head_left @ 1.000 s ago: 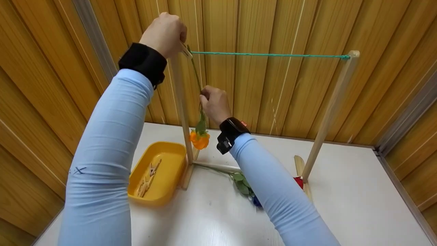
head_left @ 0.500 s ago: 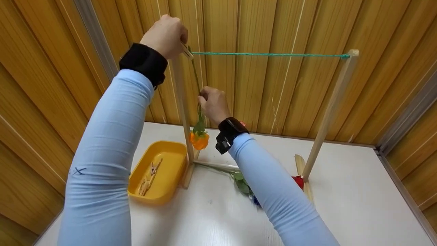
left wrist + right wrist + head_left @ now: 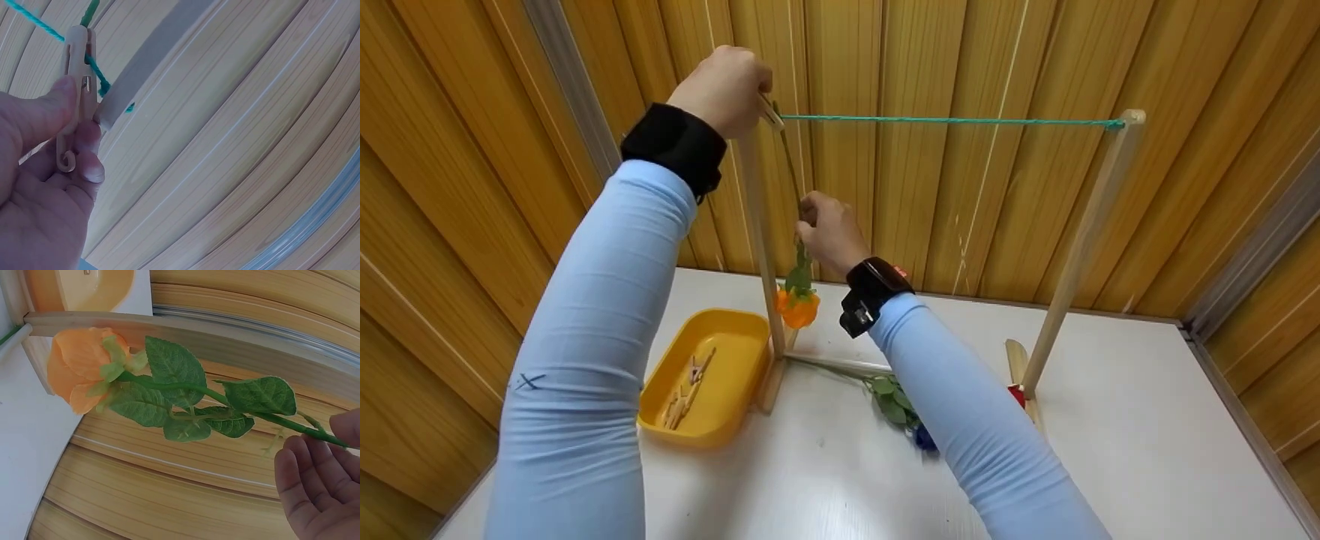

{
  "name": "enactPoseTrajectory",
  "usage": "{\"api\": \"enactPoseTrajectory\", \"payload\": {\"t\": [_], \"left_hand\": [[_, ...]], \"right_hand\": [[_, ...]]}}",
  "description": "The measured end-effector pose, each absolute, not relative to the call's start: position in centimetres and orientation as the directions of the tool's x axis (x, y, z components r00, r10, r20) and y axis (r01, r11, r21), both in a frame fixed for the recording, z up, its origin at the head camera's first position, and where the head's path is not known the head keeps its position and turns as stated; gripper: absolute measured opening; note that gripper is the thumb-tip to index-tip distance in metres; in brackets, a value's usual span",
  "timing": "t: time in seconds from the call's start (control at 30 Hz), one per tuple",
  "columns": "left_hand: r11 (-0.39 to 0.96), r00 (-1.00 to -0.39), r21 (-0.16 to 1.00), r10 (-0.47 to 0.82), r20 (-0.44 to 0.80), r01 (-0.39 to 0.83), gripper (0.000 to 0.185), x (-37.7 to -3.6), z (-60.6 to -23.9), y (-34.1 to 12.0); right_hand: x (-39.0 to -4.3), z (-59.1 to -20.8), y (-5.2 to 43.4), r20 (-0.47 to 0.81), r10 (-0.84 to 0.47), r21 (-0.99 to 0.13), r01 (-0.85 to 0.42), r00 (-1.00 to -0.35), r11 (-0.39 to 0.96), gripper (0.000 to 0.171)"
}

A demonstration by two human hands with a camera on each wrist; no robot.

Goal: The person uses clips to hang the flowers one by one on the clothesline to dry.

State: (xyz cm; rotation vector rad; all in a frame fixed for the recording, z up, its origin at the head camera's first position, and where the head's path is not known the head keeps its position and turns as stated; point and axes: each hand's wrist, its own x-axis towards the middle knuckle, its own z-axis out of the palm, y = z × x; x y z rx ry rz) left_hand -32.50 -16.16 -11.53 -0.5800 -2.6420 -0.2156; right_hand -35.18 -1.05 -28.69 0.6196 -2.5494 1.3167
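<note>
While the left hand (image 3: 725, 88) pinches a wooden clothespin (image 3: 75, 73) onto the green cord (image 3: 945, 120), the orange rose (image 3: 798, 307) hangs head-down below, its stem (image 3: 292, 424) gripped by the right hand's (image 3: 829, 234) fingers.

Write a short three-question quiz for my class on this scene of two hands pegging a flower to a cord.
1. True or false: the orange rose hangs head down.
2. Which hand pinches the wooden peg at the green cord? A left hand, B right hand.
3. Fill in: spare pegs lie in the yellow ____.

Key
1. True; the bloom is below its stem.
2. A; the right hand holds the stem lower down.
3. tray, beside the wooden stand on the white table.
</note>
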Motion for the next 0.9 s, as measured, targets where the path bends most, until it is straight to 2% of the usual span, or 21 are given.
{"api": "enactPoseTrajectory", "payload": {"t": [0.17,0.43,0.57,0.77,0.9], "left_hand": [[0.906,-0.816,0.032,0.364,0.448,0.422,0.019,-32.4,-11.7,-16.3],[0.938,-0.845,-0.057,0.334,0.418,0.342,0.033,-32.4,-12.0,-16.5],[0.947,-0.844,-0.106,0.318,0.433,0.303,0.04,-32.2,-12.2,-16.8],[0.952,-0.801,-0.111,0.302,0.517,0.287,0.045,-31.2,-12.7,-16.9],[0.943,-0.746,-0.056,0.296,0.596,0.329,0.044,-30.0,-14.0,-16.6]], "right_hand": [[-35.1,-28.7,-0.2,0.359,-0.282,-0.728,-0.456,-0.89,0.512,0.028],[-34.6,-28.9,2.4,0.398,-0.366,-0.655,-0.539,-0.842,0.529,0.024],[-34.4,-28.7,3.9,0.373,-0.419,-0.624,-0.557,-0.828,0.547,0.024],[-33.6,-28.5,6.4,0.34,-0.472,-0.595,-0.575,-0.814,0.562,0.025],[-32.7,-28.6,8.0,0.395,-0.481,-0.56,-0.62,-0.783,0.55,0.022]]}}
